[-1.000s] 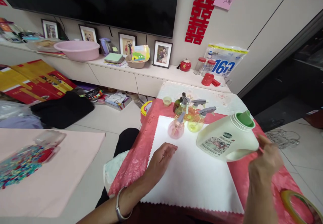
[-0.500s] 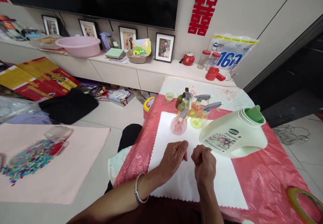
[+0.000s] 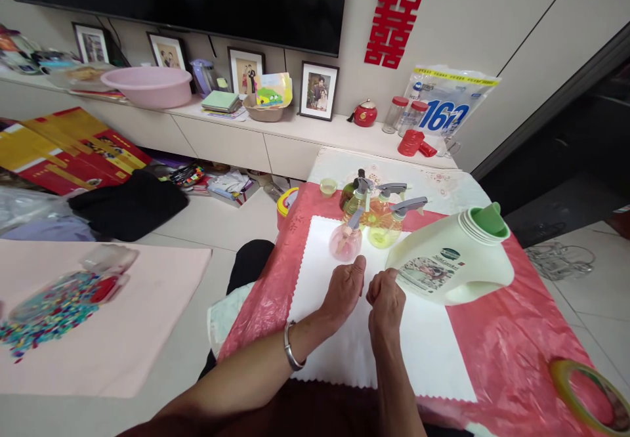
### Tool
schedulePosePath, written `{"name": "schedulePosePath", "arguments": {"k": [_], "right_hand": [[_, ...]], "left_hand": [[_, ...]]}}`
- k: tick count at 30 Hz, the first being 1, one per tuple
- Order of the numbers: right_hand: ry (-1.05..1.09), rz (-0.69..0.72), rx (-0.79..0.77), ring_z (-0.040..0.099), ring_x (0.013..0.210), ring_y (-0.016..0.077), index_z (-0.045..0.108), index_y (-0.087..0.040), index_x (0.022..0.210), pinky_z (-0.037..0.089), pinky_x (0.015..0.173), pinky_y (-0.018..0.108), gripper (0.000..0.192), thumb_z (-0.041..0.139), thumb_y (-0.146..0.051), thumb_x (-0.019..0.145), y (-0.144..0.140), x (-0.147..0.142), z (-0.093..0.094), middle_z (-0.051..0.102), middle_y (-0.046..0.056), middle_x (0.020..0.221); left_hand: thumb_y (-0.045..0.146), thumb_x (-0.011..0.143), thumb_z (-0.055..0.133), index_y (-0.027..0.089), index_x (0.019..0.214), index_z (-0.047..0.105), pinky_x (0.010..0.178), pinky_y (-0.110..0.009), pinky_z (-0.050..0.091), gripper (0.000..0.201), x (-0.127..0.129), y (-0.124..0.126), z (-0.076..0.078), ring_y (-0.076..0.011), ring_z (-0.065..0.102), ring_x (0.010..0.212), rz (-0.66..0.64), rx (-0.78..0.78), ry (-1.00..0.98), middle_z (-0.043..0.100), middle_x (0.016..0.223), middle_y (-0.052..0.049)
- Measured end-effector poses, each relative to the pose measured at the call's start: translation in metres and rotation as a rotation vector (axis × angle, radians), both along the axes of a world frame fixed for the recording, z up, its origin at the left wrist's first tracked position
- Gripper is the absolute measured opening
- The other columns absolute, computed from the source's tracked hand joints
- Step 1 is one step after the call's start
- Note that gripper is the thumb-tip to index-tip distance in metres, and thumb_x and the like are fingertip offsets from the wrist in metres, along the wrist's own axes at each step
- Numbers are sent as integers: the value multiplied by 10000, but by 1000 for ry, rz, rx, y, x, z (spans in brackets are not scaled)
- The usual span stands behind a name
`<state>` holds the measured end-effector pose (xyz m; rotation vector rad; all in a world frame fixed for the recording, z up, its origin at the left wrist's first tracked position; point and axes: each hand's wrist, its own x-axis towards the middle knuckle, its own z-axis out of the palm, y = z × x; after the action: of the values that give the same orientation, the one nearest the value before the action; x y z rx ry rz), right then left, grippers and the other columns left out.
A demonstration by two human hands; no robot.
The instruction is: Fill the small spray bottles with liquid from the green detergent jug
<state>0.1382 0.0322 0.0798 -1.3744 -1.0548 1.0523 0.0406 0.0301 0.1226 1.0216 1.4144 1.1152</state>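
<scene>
Above the white scalloped cloth (image 3: 339,352), my left hand (image 3: 344,291) is closed, thumb on top, with nothing showing in it. My right hand (image 3: 386,302) makes a loose fist beside it, a small gap apart, and also shows nothing held. Just beyond my left hand stands a round pink spray bottle (image 3: 345,243) with a grey trigger. A yellow spray bottle (image 3: 385,232), an orange one (image 3: 378,208) and a dark-capped green bottle (image 3: 349,195) stand close behind it. A large pale green jug (image 3: 453,260) with a green cap is right of my right hand.
Red plastic sheeting (image 3: 522,306) covers the table. A tape roll (image 3: 588,394) lies at the right edge, and a small bowl (image 3: 328,187) at the far left corner. On the left, a pink cloth (image 3: 162,306) bears a heap of small coloured pieces (image 3: 63,309).
Both hands have moved slightly forward, away from my body, and the right hand has shifted left. The bottles and jug stay where they were; the view has shifted a little.
</scene>
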Motion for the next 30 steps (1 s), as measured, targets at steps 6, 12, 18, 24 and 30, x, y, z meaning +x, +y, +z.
{"name": "schedulePosePath", "arguments": {"k": [6, 12, 18, 24, 30], "right_hand": [[9, 3, -23, 307, 520, 106, 258, -229, 588, 276, 504, 269, 724, 348, -823, 992, -6, -6, 5, 319, -19, 543], [-39, 25, -18, 304, 521, 113, 255, -235, 591, 280, 503, 276, 726, 305, -839, 990, -8, -10, 7, 331, -10, 534], [-58, 34, -10, 310, 528, 114, 263, -233, 588, 281, 511, 277, 731, 295, -844, 989, -11, -12, 9, 340, -6, 542], [-64, 38, -12, 323, 531, 116, 278, -231, 591, 297, 520, 280, 727, 297, -837, 993, -11, -11, 8, 355, -3, 548], [-62, 35, -14, 316, 530, 112, 273, -229, 597, 297, 519, 275, 728, 296, -843, 989, -9, -10, 4, 352, -7, 545]], "left_hand": [[868, 889, 259, 243, 472, 371, 559, -315, 347, 759, -1, -5, -3, -133, 391, 481, 4, -13, -6, 369, 451, 26], [880, 873, 276, 245, 467, 362, 566, -313, 357, 759, -5, -7, -4, -137, 411, 489, 14, -1, 1, 374, 459, 23], [878, 874, 263, 247, 468, 374, 579, -323, 360, 759, -7, -8, -3, -143, 420, 489, 22, 1, 34, 383, 461, 19], [875, 874, 269, 249, 472, 364, 578, -320, 359, 750, -6, -8, -3, -142, 419, 496, 22, 5, 21, 385, 467, 18], [855, 890, 272, 242, 476, 377, 579, -314, 354, 747, -6, -7, -4, -136, 410, 496, 25, -9, 17, 388, 468, 21]]}}
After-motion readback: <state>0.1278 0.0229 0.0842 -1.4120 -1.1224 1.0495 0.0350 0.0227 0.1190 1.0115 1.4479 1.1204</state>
